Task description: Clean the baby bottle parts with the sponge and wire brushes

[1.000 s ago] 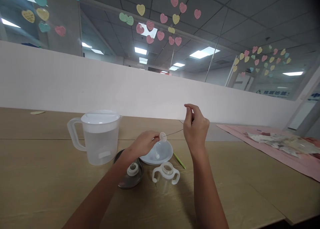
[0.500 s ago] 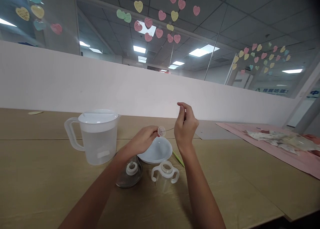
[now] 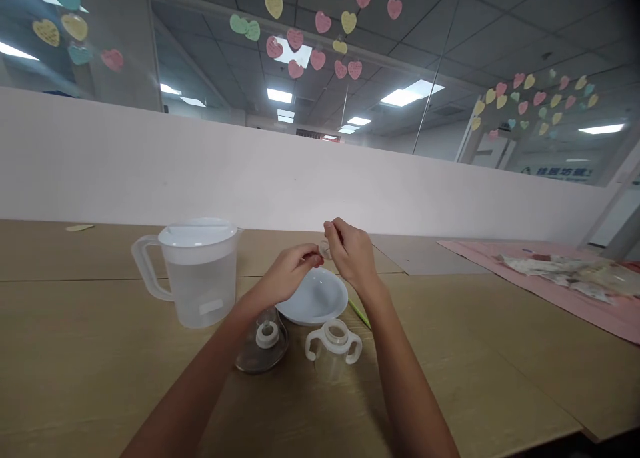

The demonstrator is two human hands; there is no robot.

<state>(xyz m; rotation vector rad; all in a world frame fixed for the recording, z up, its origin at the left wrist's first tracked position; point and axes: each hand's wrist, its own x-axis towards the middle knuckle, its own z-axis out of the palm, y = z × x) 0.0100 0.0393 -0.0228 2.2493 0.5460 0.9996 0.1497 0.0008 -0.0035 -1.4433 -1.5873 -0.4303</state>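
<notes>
Your left hand [image 3: 287, 271] and right hand [image 3: 350, 251] meet just above the far rim of the white bowl [image 3: 313, 301]. Both are closed in a pinch on a small clear round piece [image 3: 325, 249], which sits between your fingertips; your left thumb and forefinger hold its left side and your right fingers curl over it from the right, hiding most of it. Whether a thin wire or brush runs through it cannot be told here.

The bowl rests on the wooden table [image 3: 100, 378], directly under your hands. Left of the bowl stands a clear jug [image 3: 193, 271] with a white lid and water inside, its handle turned away from the bowl. In front of the bowl, nearer you and a little left, lies a glass bottle [image 3: 263, 348] on its side with a white collar on it, partly covered by your left forearm. In front of the bowl and a little right stands a two-handled cup [image 3: 333, 345], clear with white handles. A thin green stick [image 3: 360, 313] lies just right of the bowl, touching or nearly touching its rim. Far to the right of the bowl, a pink mat [image 3: 590, 305] holds some clear packets [image 3: 560, 271].
</notes>
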